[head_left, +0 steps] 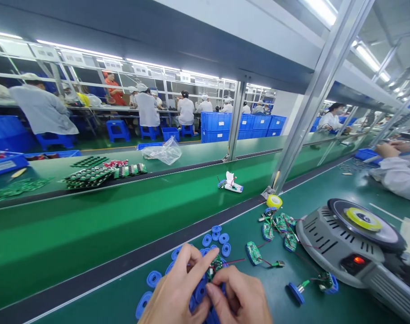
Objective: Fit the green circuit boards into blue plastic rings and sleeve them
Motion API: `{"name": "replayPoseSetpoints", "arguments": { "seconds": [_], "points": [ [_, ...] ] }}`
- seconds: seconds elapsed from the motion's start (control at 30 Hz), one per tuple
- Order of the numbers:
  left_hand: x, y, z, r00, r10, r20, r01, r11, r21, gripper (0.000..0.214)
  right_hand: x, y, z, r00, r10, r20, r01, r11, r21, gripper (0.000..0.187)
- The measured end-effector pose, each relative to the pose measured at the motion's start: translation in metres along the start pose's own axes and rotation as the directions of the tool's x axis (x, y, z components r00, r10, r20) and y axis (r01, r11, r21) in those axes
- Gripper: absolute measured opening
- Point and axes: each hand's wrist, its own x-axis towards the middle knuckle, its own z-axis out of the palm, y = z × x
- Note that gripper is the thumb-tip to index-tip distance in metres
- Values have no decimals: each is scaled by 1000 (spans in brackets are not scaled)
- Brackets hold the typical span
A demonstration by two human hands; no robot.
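Observation:
At the bottom middle, my left hand (178,292) and my right hand (242,299) meet over a small green circuit board (214,266) with red wires. The fingers of both hands pinch the board against a blue plastic ring (201,290). Several loose blue rings (220,237) lie on the green bench around my hands. More green boards with wires (279,227) lie to the right, one (253,252) close to my right hand.
A grey machine (346,243) with a yellow tape disc stands at the right, a yellow tape roll (274,201) beside it. A small assembled part (231,184) rides the green conveyor (107,225). Trays of boards (90,175), a plastic bag (162,152), blue crates and seated workers lie beyond.

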Motion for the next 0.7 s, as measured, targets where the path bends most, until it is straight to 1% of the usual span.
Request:
{"name": "replayPoseSetpoints", "arguments": {
  "seconds": [0.07,0.13,0.17,0.2,0.23,0.3,0.33,0.4,0.47,0.5,0.53,0.6,0.67,0.7],
  "points": [
    [1,1,-2,1000,15,15,-15,998,-53,65,1,-2,-5,999,47,-13,-45,992,120,27],
    [1,2,-5,998,1,62,6,992,-126,65,5,-2,-14,987,161,2,-156,954,255,26],
    [1,2,-7,995,-25,98,41,985,-168,65,7,-1,-18,976,218,28,-216,929,302,27],
    [1,2,-10,989,-63,134,90,975,-203,64,11,1,-23,965,251,81,-264,904,337,29],
    [1,3,-11,981,-101,165,138,964,-227,62,14,3,-26,955,255,151,-294,884,364,31],
    [1,4,-14,967,-151,204,199,952,-235,58,18,7,-32,935,221,277,-320,860,397,34],
    [1,5,-14,963,-170,208,217,948,-232,57,19,8,-33,927,201,317,-323,860,396,35],
    [1,7,-13,956,-208,208,258,932,-253,55,20,11,-34,924,198,327,-317,875,366,37],
    [1,8,-11,952,-240,193,291,903,-315,55,19,12,-32,926,242,290,-334,883,329,39],
    [1,9,-11,954,-245,174,293,889,-351,53,19,13,-30,919,278,280,-364,871,330,40],
    [2,10,-10,959,-240,151,281,879,-386,51,18,14,-29,904,322,281,-409,843,349,42],
    [2,11,-10,973,-203,113,233,862,-450,44,18,16,-25,858,402,321,-508,757,411,46],
    [2,12,-11,984,-160,83,181,858,-481,36,19,18,-22,816,450,363,-577,669,469,49],
    [2,12,-13,988,-139,66,154,866,-477,31,20,18,-22,803,468,370,-596,631,496,50]
  ]
}}
